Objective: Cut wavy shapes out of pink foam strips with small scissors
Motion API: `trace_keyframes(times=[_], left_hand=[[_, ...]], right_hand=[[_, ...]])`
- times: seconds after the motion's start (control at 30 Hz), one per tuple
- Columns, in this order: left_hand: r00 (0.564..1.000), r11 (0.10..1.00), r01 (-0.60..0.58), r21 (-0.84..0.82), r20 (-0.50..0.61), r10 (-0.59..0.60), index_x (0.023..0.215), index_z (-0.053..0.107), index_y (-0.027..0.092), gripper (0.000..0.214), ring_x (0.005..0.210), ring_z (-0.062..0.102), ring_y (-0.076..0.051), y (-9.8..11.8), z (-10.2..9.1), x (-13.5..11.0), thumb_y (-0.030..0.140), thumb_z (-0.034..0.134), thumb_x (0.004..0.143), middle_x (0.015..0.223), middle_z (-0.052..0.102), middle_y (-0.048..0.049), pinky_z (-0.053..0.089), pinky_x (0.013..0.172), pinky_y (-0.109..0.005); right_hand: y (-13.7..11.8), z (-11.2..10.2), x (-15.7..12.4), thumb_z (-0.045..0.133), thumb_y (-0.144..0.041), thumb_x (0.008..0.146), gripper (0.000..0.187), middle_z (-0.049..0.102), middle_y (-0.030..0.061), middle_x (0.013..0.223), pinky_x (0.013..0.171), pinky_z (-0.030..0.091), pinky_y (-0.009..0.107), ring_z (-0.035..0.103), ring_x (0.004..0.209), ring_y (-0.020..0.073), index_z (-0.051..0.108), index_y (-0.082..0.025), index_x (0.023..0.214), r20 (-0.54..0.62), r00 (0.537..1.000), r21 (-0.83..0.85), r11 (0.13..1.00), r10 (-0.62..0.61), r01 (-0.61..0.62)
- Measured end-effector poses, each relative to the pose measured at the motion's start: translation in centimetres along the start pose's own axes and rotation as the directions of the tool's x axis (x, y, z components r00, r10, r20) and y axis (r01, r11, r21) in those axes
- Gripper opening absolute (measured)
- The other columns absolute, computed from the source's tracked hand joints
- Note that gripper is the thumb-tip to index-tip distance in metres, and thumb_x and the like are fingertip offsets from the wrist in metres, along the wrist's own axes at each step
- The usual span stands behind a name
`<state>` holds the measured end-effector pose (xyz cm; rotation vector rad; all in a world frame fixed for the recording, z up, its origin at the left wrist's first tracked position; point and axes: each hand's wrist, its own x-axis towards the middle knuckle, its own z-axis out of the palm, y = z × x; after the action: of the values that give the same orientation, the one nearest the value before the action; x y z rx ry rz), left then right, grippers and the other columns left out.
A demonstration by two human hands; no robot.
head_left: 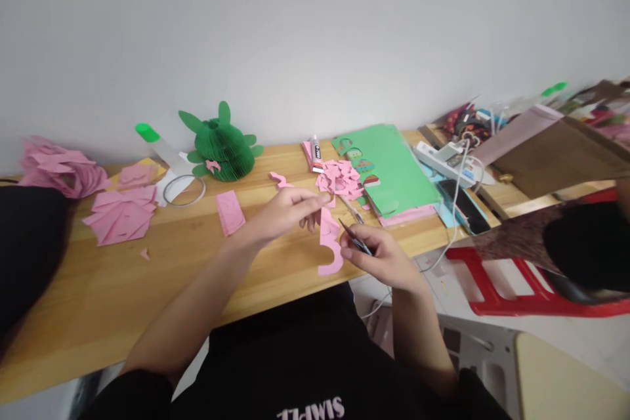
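Note:
Pinched at its upper end by my left hand (pixel 300 210), a piece of pink paper (pixel 330 262) hangs over the front of the wooden table, its lower part cut into a curve. My right hand (pixel 386 256) is closed on dark scissors (pixel 357 239) just right of the paper, blades pointing up and left; most of the handles are hidden by the fingers. Behind my hands lies a pile of small pink paper pieces (pixel 344 177), with a craft knife (pixel 351 209) beside it. A wavy pink strip (pixel 279 180) lies to the left.
A green honeycomb paper figure (pixel 224 151) stands near the wall, with a tape ring (pixel 184 191) and pink paper stacks (pixel 123 213) to its left. Green sheets (pixel 398 170), a glue tube (pixel 316 154), a phone (pixel 463 205) and a power strip (pixel 445 163) with cables are rightward. A red stool (pixel 506 282) stands below.

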<state>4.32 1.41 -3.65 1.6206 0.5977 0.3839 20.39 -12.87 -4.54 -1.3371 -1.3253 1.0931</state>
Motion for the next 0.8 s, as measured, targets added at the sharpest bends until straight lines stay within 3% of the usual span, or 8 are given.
trace_keyframes(times=[0.13, 0.2, 0.23, 0.3, 0.37, 0.47, 0.57, 0.8], left_hand=[[0.999, 0.999, 0.018, -0.037, 0.047, -0.017, 0.06, 0.066, 0.015, 0.022, 0.051, 0.057, -0.01, 1.3, -1.5, -2.4, 0.03, 0.074, 0.074, 0.055, 0.064, -0.0009, 0.046, 0.051, -0.02], [1.0, 0.997, 0.017, -0.07, -0.002, -0.017, 0.062, 0.07, 0.016, 0.019, 0.053, 0.06, -0.011, 1.5, -1.8, -3.3, 0.029, 0.073, 0.075, 0.059, 0.068, -0.0026, 0.048, 0.053, -0.021], [0.999, 0.996, 0.01, -0.091, -0.046, -0.015, 0.063, 0.071, 0.016, 0.017, 0.054, 0.062, -0.012, 1.5, -1.9, -3.6, 0.029, 0.073, 0.075, 0.06, 0.07, -0.0033, 0.048, 0.053, -0.022], [0.978, 0.988, -0.028, -0.149, -0.208, -0.004, 0.063, 0.073, 0.017, 0.015, 0.054, 0.063, -0.013, 1.7, -1.8, -4.0, 0.028, 0.074, 0.074, 0.06, 0.071, -0.0036, 0.049, 0.054, -0.023], [0.901, 0.972, -0.098, -0.215, -0.433, -0.005, 0.062, 0.073, 0.018, 0.014, 0.055, 0.063, -0.012, 2.1, -1.5, -4.2, 0.026, 0.075, 0.072, 0.059, 0.071, -0.0025, 0.047, 0.054, -0.021], [0.76, 0.877, -0.252, -0.409, -0.645, -0.082, 0.065, 0.074, 0.019, 0.011, 0.062, 0.066, -0.011, 2.6, -1.0, -3.9, 0.028, 0.078, 0.07, 0.063, 0.073, -0.0007, 0.049, 0.062, -0.021], [0.746, 0.726, -0.375, -0.576, -0.652, -0.132, 0.065, 0.071, 0.017, 0.015, 0.073, 0.072, -0.016, 3.3, -0.4, -3.5, 0.028, 0.082, 0.067, 0.069, 0.075, -0.0027, 0.05, 0.068, -0.024], [0.717, 0.726, -0.42, -0.545, -0.69, -0.102, 0.069, 0.069, 0.015, 0.017, 0.071, 0.072, -0.018, 4.7, 0.7, -2.9, 0.03, 0.075, 0.075, 0.068, 0.074, -0.0031, 0.052, 0.072, -0.028]], right_hand=[[-0.6, 0.2, 1.0, 0.064, -0.022, 0.081, 0.012, 0.052, -0.0024, 0.062, 0.055, 0.036, 0.025, 0.044, 0.057, 0.0112, 0.061, -0.017, 0.07, 0.076, 0.996, -0.04, 0.998, -0.038, 0.041], [-0.5, 0.4, 1.7, 0.065, -0.025, 0.082, 0.015, 0.05, -0.0038, 0.059, 0.051, 0.033, 0.023, 0.04, 0.052, 0.0096, 0.06, -0.017, 0.07, -0.107, 0.994, -0.011, 0.999, -0.037, 0.036], [-0.4, 0.6, 2.0, 0.066, -0.027, 0.082, 0.016, 0.047, -0.0055, 0.056, 0.047, 0.03, 0.022, 0.036, 0.049, 0.0085, 0.059, -0.018, 0.071, -0.266, 0.964, 0.027, 0.999, -0.032, 0.04], [-0.5, 1.2, 2.4, 0.067, -0.036, 0.084, 0.022, 0.037, -0.0091, 0.052, 0.041, 0.021, 0.021, 0.026, 0.043, 0.0071, 0.057, -0.02, 0.074, -0.591, 0.807, 0.124, 0.986, -0.014, 0.107], [-0.9, 2.0, 2.5, 0.063, -0.044, 0.088, 0.025, 0.03, -0.0101, 0.051, 0.039, 0.017, 0.02, 0.022, 0.042, 0.0073, 0.059, -0.02, 0.081, -0.705, 0.707, 0.166, 0.958, -0.049, 0.232], [-1.4, 3.8, 2.2, 0.052, -0.057, 0.092, 0.038, 0.034, -0.0078, 0.056, 0.039, 0.016, 0.021, 0.023, 0.044, 0.0079, 0.062, -0.021, 0.094, -0.499, 0.844, 0.172, 0.933, -0.195, 0.317], [-1.6, 5.4, 2.4, 0.043, -0.05, 0.099, 0.035, 0.034, -0.0067, 0.059, 0.044, 0.022, 0.022, 0.027, 0.049, 0.009, 0.061, -0.021, 0.1, -0.267, 0.954, 0.179, 0.966, -0.135, 0.186], [-3.5, 6.5, 4.8, 0.05, -0.047, 0.097, 0.03, 0.034, -0.0061, 0.064, 0.042, 0.02, 0.021, 0.026, 0.05, 0.0081, 0.06, -0.019, 0.101, -0.111, 0.991, 0.281, 0.954, -0.075, 0.104]])
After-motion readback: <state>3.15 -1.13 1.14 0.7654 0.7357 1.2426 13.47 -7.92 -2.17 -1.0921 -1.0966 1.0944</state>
